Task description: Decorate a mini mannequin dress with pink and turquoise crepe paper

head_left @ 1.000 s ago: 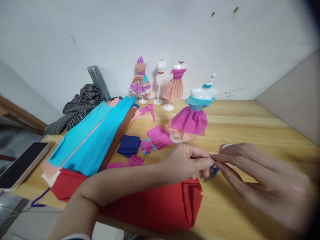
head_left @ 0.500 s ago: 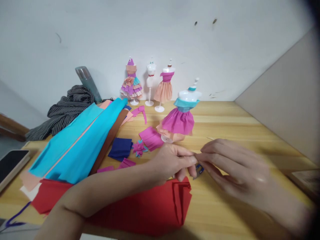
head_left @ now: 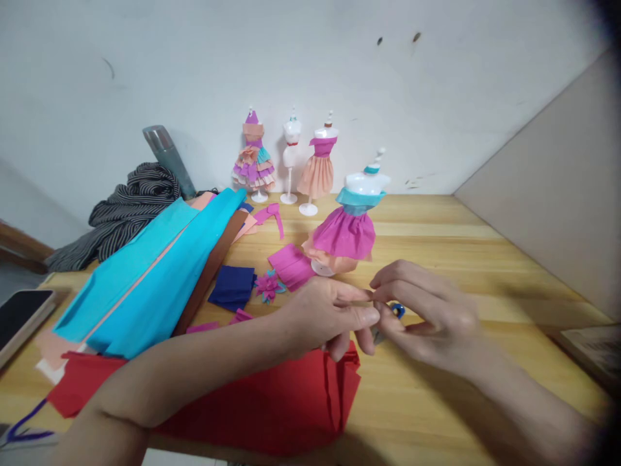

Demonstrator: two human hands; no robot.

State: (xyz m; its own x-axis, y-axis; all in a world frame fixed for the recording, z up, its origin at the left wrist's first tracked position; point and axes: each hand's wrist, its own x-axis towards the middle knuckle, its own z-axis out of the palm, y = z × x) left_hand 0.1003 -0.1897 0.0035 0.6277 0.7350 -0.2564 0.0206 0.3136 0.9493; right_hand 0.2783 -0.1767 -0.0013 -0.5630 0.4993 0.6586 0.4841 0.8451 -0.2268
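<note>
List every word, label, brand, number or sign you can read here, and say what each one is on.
Readable text: none.
Flat object at the right edge: faint marks that may be print, too blurred to read.
Flask and phone: no lettering that I can make out.

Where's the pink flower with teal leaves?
Head view, left of centre: the pink flower with teal leaves lies on the wooden table between the navy folded piece and pink folded piece, near the left hand.
</note>
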